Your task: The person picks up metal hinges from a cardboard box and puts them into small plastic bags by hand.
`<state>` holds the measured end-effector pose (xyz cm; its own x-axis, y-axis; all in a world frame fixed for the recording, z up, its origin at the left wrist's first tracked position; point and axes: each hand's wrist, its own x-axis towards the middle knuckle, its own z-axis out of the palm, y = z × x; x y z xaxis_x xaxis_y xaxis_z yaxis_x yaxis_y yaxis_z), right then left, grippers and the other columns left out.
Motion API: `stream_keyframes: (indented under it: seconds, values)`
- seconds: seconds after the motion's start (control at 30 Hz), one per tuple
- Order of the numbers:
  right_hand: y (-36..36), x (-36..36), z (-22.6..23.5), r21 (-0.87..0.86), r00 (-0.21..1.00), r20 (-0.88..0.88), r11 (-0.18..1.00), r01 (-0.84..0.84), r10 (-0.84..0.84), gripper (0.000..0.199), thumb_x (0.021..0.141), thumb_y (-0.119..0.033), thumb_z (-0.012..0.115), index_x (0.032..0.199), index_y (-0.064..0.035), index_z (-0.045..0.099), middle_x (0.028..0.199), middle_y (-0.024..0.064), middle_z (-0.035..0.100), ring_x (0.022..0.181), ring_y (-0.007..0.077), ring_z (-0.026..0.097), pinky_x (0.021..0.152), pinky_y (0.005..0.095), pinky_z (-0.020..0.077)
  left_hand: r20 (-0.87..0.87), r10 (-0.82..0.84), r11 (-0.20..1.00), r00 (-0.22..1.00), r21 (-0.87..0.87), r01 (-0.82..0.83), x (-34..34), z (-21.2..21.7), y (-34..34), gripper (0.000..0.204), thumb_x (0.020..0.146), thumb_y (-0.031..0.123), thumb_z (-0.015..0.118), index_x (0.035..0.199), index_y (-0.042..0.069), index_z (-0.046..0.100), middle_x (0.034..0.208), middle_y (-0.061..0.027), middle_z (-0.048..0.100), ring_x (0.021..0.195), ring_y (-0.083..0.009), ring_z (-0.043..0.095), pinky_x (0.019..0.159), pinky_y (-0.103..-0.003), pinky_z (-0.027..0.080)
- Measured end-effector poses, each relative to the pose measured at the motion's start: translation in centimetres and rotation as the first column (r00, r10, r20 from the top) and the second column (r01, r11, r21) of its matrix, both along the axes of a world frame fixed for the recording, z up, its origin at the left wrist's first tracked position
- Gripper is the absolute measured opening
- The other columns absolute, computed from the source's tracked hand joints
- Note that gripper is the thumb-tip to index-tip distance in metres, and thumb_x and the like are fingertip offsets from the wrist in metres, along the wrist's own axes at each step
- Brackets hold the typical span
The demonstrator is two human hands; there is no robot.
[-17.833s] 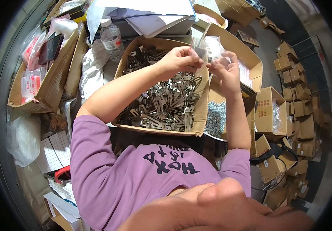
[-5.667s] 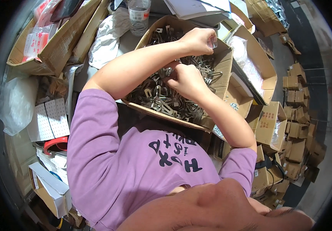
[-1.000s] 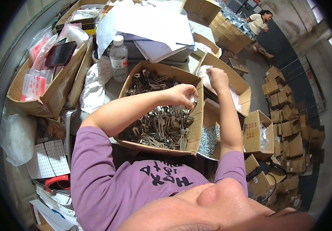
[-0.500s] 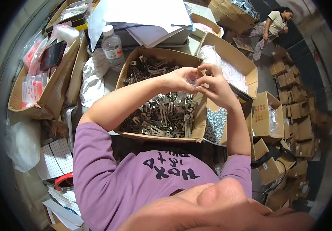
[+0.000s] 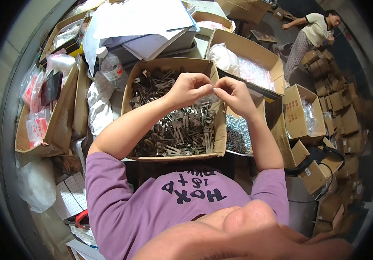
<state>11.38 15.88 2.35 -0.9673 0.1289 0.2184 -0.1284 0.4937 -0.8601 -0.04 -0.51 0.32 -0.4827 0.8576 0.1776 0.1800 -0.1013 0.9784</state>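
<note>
A small clear plastic bag (image 5: 206,100) hangs between my hands, above a cardboard box (image 5: 175,157) filled with flat, slotted metal pieces (image 5: 180,128). My left hand (image 5: 190,90) is closed on one side of the bag's upper edge, thumb against fingers. On the other side my right hand (image 5: 235,96) pinches the same edge, its fingertips close to the left ones. What the bag contains, if anything, is too small to tell. Under my right forearm sits a box of small silvery screw-like pieces (image 5: 237,130).
Behind the metal pieces lie stacked papers (image 5: 141,21) and a plastic bottle (image 5: 110,69). A phone (image 5: 51,88) rests on a carton (image 5: 61,125) at left. Another carton (image 5: 277,69) holds plastic bags. At far right, a person (image 5: 314,34) stands near many stacked boxes (image 5: 338,104).
My fingers have moved from a rounded grasp to pinching the bag's edge, and the bag now hangs lower. The view has shifted slightly. The person at far right has extended an arm.
</note>
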Motion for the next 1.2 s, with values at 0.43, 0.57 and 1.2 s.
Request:
stream_keyframes:
  seconds: [0.43,0.57,1.2]
  values:
    - [1.1,2.7,-0.4,-0.131,0.998,-0.034,0.990,0.053,-0.058,0.021,0.082,-0.019,0.062,0.079,-0.0002,0.054,0.070,0.0024,0.053,0.064,0.0083,0.045,0.057,0.0248,0.0383,0.141,0.015,0.991,0.990,0.128,-0.033,-0.3,0.5,0.3,0.014,0.089,0.011,0.060,0.092,-0.002,0.062,0.080,-0.0046,0.065,0.074,-0.0090,0.060,0.070,-0.023,0.049]
    - [3.8,4.7,0.7,-0.265,0.985,-0.071,0.955,0.135,-0.158,0.014,0.088,-0.017,0.062,0.086,-0.0034,0.059,0.083,0.0014,0.060,0.076,0.0059,0.053,0.067,0.0217,0.0430,0.209,0.011,0.997,0.978,0.067,-0.026,-0.2,0.3,-0.2,0.022,0.089,0.013,0.060,0.107,0.000,0.057,0.090,-0.0049,0.063,0.084,-0.0100,0.060,0.081,-0.026,0.049]
    - [15.4,0.9,-0.8,0.516,0.875,0.122,0.783,0.347,-0.469,0.026,0.079,-0.023,0.062,0.096,-0.0028,0.066,0.094,0.0156,0.067,0.088,0.0279,0.065,0.080,0.0354,0.0490,-0.039,-0.075,0.977,0.996,-0.201,0.065,-1.3,-1.0,0.2,0.031,0.087,0.014,0.063,0.112,-0.001,0.054,0.101,-0.0043,0.060,0.093,-0.0092,0.057,0.084,-0.025,0.047]
